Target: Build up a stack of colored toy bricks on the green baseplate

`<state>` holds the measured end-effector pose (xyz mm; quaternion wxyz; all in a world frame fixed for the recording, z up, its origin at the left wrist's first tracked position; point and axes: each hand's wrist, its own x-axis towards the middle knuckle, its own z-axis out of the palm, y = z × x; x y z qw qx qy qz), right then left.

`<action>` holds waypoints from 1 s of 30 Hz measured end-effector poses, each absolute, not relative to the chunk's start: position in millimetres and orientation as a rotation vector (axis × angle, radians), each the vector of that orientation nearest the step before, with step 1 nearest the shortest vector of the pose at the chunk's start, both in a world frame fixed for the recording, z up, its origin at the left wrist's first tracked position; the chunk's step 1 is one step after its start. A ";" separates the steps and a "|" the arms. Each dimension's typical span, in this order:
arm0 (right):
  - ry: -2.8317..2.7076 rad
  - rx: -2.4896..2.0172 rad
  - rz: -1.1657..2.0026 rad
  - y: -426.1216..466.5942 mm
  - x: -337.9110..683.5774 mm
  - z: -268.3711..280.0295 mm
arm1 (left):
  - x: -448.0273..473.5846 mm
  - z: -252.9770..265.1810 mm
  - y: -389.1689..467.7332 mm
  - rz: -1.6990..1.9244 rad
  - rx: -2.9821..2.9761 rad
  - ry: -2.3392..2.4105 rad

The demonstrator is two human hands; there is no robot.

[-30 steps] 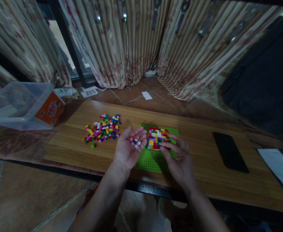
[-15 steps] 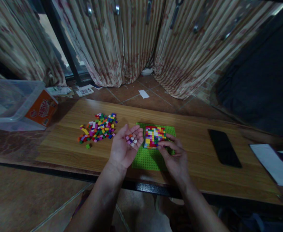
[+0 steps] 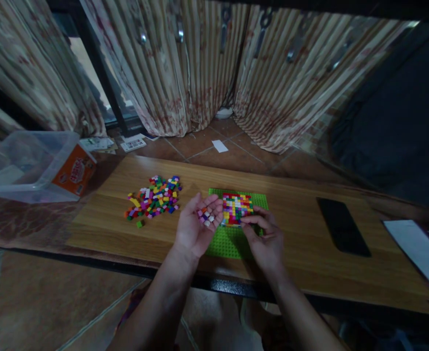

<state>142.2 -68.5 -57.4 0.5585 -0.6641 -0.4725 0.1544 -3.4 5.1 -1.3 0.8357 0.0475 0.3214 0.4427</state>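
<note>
On my feed the brick mosaic (image 3: 237, 207) sits toward the far edge of the green baseplate (image 3: 229, 244), which leaves a strip of bare studs along the near edge. The baseplate lies on the wooden tabletop (image 3: 298, 258), between its near and far edges. I have the left hand (image 3: 195, 229) palm up and unclenched just beside the mosaic's left edge, with a few small loose bricks (image 3: 207, 217) resting in it. The right hand (image 3: 268, 239) has thumb and forefinger drawn together at the mosaic's near-right corner; I cannot tell whether a brick is between them.

To seat a brick well here, I would square it over the studs, push straight down and check it sits level with its neighbours. I would keep the left palm cupped and steady so nothing rolls off.

For containers, I see the clear plastic bin (image 3: 75, 170), orange label facing the table, beyond the tabletop's left edge. A pale patch shows through its walls, too dim for me to identify. The loose pile (image 3: 159, 197) lies uncontained toward the tabletop's far-left corner.
</note>
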 end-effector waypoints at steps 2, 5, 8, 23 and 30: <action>-1.099 -1.565 0.368 -67.7 142.6 -57.3 | -2.7 -1.4 3.9 0.923 0.109 0.661; -1.063 -1.565 0.413 -66.2 144.7 -58.0 | -2.6 -0.7 2.2 0.899 0.129 0.629; -0.998 -1.554 0.524 -64.0 148.0 -60.4 | -2.8 0.5 0.8 0.881 0.141 0.614; -0.872 -1.569 0.576 -60.9 141.7 -55.5 | -0.8 1.2 0.9 0.876 0.139 0.629; -0.881 -1.583 0.560 -61.5 141.6 -58.4 | -0.6 1.1 -1.3 0.870 0.166 0.576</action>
